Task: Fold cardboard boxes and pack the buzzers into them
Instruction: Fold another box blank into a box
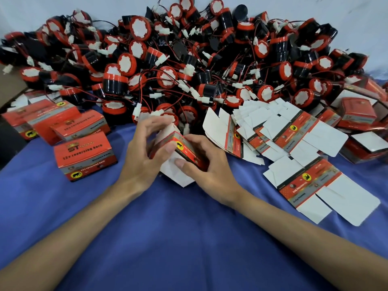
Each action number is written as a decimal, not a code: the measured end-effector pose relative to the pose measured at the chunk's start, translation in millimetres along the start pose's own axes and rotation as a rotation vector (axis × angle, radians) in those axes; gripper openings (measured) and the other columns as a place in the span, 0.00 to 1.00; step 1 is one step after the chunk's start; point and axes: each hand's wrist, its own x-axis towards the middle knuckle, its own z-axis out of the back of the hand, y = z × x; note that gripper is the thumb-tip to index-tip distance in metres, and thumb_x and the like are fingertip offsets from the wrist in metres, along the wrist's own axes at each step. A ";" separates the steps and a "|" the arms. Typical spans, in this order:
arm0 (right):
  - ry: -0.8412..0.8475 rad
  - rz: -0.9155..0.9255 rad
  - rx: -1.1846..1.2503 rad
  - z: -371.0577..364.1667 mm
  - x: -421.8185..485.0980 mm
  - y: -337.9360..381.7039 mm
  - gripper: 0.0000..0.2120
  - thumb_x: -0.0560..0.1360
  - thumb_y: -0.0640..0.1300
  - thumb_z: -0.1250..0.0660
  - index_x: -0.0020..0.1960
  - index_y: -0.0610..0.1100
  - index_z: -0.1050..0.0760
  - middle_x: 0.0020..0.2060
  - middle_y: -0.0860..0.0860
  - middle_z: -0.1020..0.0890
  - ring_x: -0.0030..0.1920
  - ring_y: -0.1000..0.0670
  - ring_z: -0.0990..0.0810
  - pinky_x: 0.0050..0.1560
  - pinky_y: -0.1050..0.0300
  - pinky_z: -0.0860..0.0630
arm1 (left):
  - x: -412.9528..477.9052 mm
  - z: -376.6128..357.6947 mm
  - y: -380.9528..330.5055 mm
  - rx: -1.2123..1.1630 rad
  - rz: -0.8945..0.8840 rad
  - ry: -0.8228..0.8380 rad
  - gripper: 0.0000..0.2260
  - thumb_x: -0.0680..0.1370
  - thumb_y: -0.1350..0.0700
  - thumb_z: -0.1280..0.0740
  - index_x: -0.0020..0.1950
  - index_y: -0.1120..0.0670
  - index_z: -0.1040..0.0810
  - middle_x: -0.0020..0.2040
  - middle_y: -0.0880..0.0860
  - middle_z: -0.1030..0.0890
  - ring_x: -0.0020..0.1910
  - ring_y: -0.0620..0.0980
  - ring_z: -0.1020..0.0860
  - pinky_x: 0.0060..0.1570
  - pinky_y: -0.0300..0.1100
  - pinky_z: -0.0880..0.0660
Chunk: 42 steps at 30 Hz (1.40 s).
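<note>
Centre of the frame: a small, half-folded red cardboard box (190, 151) with a yellow animal badge and pale lettering, gripped from both sides and tilted, one end raised toward the heap behind. Left hand (142, 158) closed around its left end, thumb flat against the badge face, fingers arched over the top beside a raised white panel. Right hand (212, 172) wrapped round the right end, thumb laid along the lower edge, fingers curled behind and out of sight. Below the box, an unfolded white flap (176, 177) hanging down onto the deep blue cloth (189, 238) covering the table. Inside of the box hidden.

Across the whole upper half, a big heap of round black-and-red buzzers (137, 28) with white paper discs on their faces, tangled with thin red and black wires and small white plug connectors. Front edge of the heap just behind the hands.

Right of centre, a fanned pile of flat box blanks (294, 131), white insides mostly up, red printed bands showing. A single blank (315, 185) lying apart at lower right, nearer the bottom edge. Far right, several made-up red boxes (357, 111), some with white flaps open.

Left of centre, four or so folded boxes (84, 158) in the same red print, closed, the nearest standing near the left hand, the others ranged behind it toward the left edge. Behind everything, a pale white backdrop (63, 5).
</note>
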 end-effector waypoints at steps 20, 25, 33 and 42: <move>0.044 0.116 0.002 -3.1 -3.0 -5.4 0.11 0.73 0.33 0.30 0.55 0.33 0.24 0.44 0.43 0.16 0.46 0.48 0.16 0.47 0.54 0.20 | 6.0 4.4 8.7 0.006 0.086 -0.198 0.25 0.74 0.41 0.41 0.63 0.56 0.30 0.61 0.59 0.25 0.60 0.48 0.24 0.59 0.43 0.26; -0.034 0.365 -0.252 -8.7 -0.3 -12.4 0.14 0.72 0.23 0.35 0.57 0.29 0.24 0.45 0.44 0.17 0.49 0.47 0.21 0.62 0.45 0.26 | 1.9 6.2 5.0 0.302 -0.123 -0.026 0.26 0.72 0.38 0.35 0.65 0.50 0.30 0.61 0.48 0.25 0.57 0.42 0.24 0.54 0.38 0.26; -0.130 0.043 -0.228 5.3 8.1 -11.1 0.20 0.78 0.42 0.42 0.69 0.40 0.29 0.67 0.52 0.27 0.68 0.58 0.32 0.68 0.67 0.37 | 5.8 8.5 8.2 0.245 0.098 -0.154 0.31 0.76 0.41 0.42 0.76 0.55 0.38 0.62 0.49 0.26 0.60 0.47 0.26 0.58 0.43 0.27; -0.274 0.131 -0.414 32.3 51.3 -20.9 0.17 0.80 0.38 0.43 0.67 0.37 0.29 0.62 0.45 0.23 0.63 0.55 0.28 0.64 0.70 0.36 | 8.0 12.4 6.7 0.143 0.133 -0.141 0.30 0.69 0.59 0.42 0.73 0.55 0.36 0.56 0.49 0.23 0.46 0.37 0.24 0.45 0.36 0.26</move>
